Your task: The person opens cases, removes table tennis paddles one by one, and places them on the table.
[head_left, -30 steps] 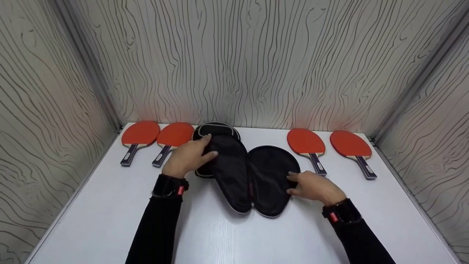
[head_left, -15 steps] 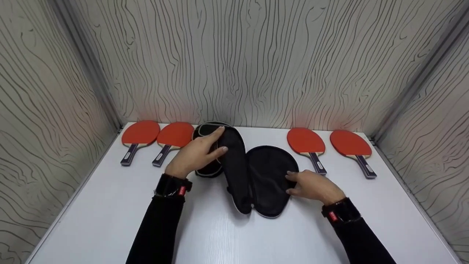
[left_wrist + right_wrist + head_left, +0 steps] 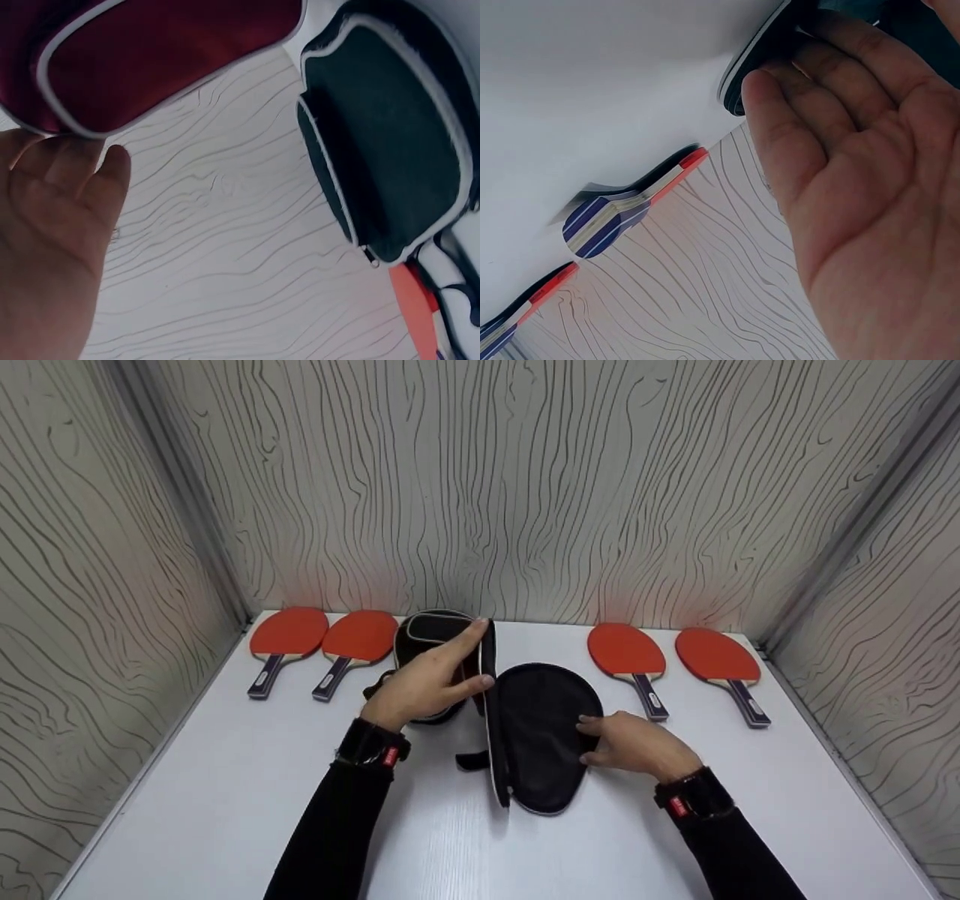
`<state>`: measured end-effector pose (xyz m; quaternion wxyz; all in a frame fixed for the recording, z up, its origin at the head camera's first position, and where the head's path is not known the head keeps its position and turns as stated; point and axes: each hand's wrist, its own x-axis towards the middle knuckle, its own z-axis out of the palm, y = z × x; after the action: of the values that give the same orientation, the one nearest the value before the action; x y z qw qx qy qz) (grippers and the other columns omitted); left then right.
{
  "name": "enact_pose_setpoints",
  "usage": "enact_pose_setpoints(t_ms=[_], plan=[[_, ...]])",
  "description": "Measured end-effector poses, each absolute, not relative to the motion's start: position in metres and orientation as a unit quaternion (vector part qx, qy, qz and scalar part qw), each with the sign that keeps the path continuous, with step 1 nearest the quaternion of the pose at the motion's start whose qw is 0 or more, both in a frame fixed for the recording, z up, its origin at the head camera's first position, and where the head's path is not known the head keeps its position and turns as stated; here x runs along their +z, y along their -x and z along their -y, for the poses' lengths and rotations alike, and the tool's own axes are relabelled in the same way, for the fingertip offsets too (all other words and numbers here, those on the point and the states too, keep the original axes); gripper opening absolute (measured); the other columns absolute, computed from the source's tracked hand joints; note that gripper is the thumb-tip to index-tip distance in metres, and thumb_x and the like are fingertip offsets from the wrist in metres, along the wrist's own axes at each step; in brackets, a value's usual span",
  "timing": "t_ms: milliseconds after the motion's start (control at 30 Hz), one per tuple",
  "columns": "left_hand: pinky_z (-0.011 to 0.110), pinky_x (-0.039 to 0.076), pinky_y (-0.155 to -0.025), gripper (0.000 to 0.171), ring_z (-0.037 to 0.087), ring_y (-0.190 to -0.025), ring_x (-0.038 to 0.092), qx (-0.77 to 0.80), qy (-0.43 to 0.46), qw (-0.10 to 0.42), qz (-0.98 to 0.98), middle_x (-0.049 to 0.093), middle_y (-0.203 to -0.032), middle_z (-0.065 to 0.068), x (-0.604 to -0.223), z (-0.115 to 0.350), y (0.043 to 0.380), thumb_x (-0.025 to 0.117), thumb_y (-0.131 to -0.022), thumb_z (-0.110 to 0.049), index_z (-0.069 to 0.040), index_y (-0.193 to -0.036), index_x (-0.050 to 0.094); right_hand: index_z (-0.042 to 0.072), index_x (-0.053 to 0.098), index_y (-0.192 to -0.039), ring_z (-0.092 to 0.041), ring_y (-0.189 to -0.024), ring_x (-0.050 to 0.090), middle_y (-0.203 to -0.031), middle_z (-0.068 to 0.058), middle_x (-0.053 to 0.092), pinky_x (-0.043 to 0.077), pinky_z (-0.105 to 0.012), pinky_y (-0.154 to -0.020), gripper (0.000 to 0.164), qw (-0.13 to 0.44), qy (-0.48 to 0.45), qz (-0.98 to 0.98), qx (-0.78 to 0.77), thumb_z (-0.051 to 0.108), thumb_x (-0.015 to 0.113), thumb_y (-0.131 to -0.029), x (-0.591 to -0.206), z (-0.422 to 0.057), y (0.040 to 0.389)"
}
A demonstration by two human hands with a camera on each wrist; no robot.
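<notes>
A black paddle case lies spread on the white table, its right half (image 3: 536, 735) flat with the inside up. Its left half (image 3: 495, 754) stands nearly upright, tilted on the fold. My left hand (image 3: 424, 682) touches the raised half from its outer side, with forefinger and thumb extended to its edge. The left wrist view shows the dark red outer face (image 3: 180, 64) with pale piping above my fingers; some fingertips are hidden there. My right hand (image 3: 637, 746) rests its fingertips on the flat half's right edge, fingers loosely bent.
A second black case (image 3: 435, 626) with pale piping lies behind my left hand. Two red paddles (image 3: 289, 631) (image 3: 361, 636) lie left of it, and two more (image 3: 626, 649) (image 3: 718, 654) lie right, along the patterned back wall (image 3: 480, 510).
My left hand has moved right, swinging the left half of the case up from leaning open to nearly upright. My right hand has shifted slightly left and stays at the other half.
</notes>
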<state>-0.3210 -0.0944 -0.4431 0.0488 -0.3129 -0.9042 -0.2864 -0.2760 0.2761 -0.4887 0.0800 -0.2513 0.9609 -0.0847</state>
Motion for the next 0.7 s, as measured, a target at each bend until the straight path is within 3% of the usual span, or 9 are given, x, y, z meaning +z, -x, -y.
enact_pose_setpoints(t_ms=[267, 567, 700], plan=[[0.044, 0.035, -0.131, 0.104, 0.019, -0.160, 0.036, -0.311, 0.317, 0.065, 0.894, 0.033, -0.174, -0.006, -0.451, 0.083, 0.324, 0.061, -0.085, -0.083, -0.043, -0.168, 0.013, 0.008, 0.071, -0.136, -0.030, -0.123, 0.072, -0.148, -0.011, 0.066, 0.060, -0.047, -0.102, 0.055, 0.084, 0.261, -0.958, -0.079, 0.033, 0.084, -0.089, -0.489, -0.276, 0.276], [0.048, 0.039, -0.128, 0.098, 0.025, -0.158, 0.040, -0.297, 0.317, 0.062, 0.899, 0.045, -0.166, -0.004, -0.463, 0.073, 0.326, 0.069, -0.085, -0.078, -0.045, -0.166, 0.024, 0.010, 0.069, -0.140, -0.026, -0.124, 0.072, -0.152, -0.008, 0.064, 0.059, -0.049, -0.105, 0.057, 0.106, 0.277, -0.951, -0.093, 0.032, 0.083, -0.090, -0.490, -0.271, 0.278], [0.044, 0.042, -0.127, 0.095, 0.023, -0.155, 0.045, -0.300, 0.322, 0.059, 0.896, 0.048, -0.162, -0.003, -0.471, 0.067, 0.329, 0.077, -0.086, -0.067, -0.036, -0.164, 0.031, 0.010, 0.069, -0.140, -0.025, -0.123, 0.073, -0.152, -0.007, 0.064, 0.060, -0.049, -0.105, 0.056, 0.107, 0.284, -0.948, -0.097, 0.031, 0.083, -0.090, -0.490, -0.270, 0.279]])
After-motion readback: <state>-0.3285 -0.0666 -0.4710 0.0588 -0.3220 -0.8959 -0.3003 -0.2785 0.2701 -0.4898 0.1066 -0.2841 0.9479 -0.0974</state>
